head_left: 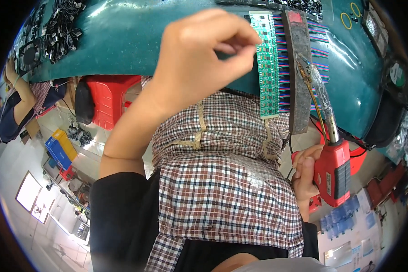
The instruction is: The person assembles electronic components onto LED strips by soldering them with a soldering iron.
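At the counter's [122, 45] near edge: green board [268, 75] lies beside the grey bar [299, 97], wires [320, 53] running under it, probably so its weight keeps them lined up. Right hand [306, 177]: grip clenched on the soldering gun [333, 172], tip over the bar. Left hand [195, 54]: grip pinched by the board's left edge, maybe for fine handling; can't tell if it holds anything.

White glare streaks the green tabletop [122, 43]; fisheye distortion bends the dark-rimmed edges.
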Available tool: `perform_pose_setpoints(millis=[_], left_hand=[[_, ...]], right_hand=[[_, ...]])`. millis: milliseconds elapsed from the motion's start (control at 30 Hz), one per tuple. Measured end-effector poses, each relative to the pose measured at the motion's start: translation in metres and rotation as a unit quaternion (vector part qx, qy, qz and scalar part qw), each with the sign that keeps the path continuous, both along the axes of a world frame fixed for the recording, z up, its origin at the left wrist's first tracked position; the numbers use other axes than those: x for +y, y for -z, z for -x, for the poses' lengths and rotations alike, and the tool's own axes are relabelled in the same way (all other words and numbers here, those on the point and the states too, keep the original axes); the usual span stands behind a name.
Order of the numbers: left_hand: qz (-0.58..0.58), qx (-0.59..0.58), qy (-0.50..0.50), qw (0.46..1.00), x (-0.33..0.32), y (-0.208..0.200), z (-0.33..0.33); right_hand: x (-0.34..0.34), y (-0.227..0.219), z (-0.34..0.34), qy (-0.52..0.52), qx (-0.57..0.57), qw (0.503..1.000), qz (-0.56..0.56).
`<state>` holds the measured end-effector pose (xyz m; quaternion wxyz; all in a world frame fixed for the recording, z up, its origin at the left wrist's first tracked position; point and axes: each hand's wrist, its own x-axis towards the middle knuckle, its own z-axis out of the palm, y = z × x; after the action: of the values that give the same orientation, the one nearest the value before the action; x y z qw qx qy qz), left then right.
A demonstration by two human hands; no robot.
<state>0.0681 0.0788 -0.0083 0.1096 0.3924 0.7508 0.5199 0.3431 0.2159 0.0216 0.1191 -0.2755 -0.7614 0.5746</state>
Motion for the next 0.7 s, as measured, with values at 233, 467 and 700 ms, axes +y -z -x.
perform_pose_setpoints(millis=[233,467,700], left_hand=[[-0.006,-0.110,-0.044,0.993,0.000,0.014,-0.024],[0.080,0.087,-0.019,0.993,-0.002,0.016,-0.021],[0.097,0.152,-0.014,0.983,-0.002,0.012,-0.021]], right_hand=[[0.003,-0.003,-0.002,-0.042,-0.041,0.998,-0.029],[-0.004,-0.001,-0.007,-0.035,-0.086,0.995,-0.040],[-0.001,0.001,0.001,-0.062,-0.079,0.994,-0.051]])
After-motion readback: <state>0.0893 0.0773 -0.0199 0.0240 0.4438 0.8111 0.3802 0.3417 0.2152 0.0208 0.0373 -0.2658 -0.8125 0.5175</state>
